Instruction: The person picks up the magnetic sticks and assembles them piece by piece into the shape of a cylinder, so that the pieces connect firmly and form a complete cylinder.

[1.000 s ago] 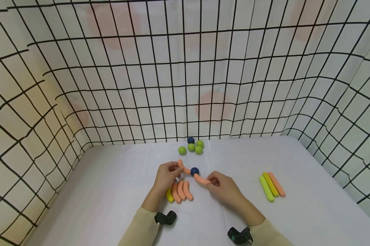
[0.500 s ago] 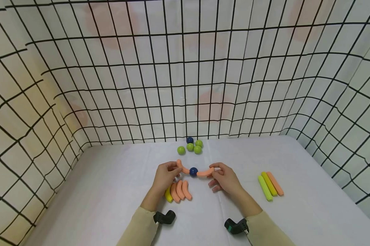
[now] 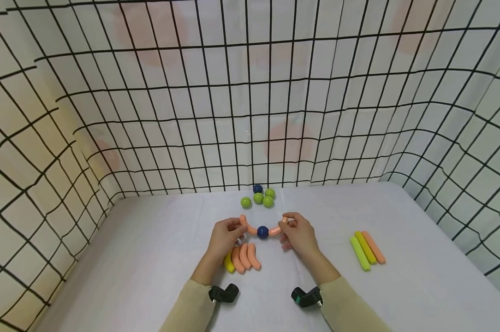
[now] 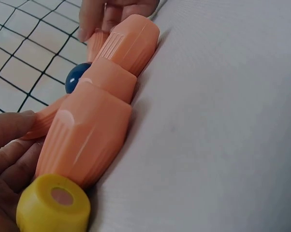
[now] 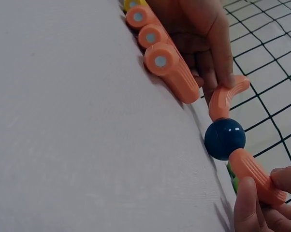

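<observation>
A dark blue ball joins two curved orange magnetic rods into a shallow U. My left hand pinches the left orange rod between thumb and fingers. The right orange rod is pinched by my right hand near its outer end. Both rods meet the ball at their inner ends, and their outer ends bend away from me. Just below my left hand, several loose curved orange rods lie side by side with a yellow curved rod at their left.
Several green balls and another dark blue ball sit at the back of the white table. To the right lie straight rods: light green, yellow and orange. A black-lined grid wall surrounds the back and sides.
My right hand has moved up and slightly left, swinging the right orange rod from pointing down toward me to curving away. The left hand has stayed nearly still.
</observation>
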A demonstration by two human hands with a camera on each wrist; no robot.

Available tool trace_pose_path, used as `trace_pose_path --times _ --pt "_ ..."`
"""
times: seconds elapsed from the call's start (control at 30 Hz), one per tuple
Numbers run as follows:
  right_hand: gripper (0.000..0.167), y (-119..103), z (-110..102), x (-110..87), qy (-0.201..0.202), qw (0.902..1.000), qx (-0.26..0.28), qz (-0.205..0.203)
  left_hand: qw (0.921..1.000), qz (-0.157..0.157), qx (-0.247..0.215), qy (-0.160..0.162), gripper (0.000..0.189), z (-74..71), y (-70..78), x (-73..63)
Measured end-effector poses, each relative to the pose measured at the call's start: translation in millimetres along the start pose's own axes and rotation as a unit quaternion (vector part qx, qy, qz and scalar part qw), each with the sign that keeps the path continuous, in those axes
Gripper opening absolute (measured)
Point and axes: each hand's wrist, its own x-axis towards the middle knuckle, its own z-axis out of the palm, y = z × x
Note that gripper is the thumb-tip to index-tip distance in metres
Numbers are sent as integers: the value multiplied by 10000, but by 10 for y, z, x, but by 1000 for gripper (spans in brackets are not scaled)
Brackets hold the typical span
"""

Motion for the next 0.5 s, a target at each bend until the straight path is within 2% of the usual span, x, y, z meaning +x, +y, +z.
trace_pose_path --times 0.2,0.5 --pt "39 28 19 18 95 9996 218 -178 9999 64 29 -74 31 -4 7 -8" --pt "39 52 -11 -8 -109 9996 69 -253 9994 253 58 -234 32 -7 26 -42"
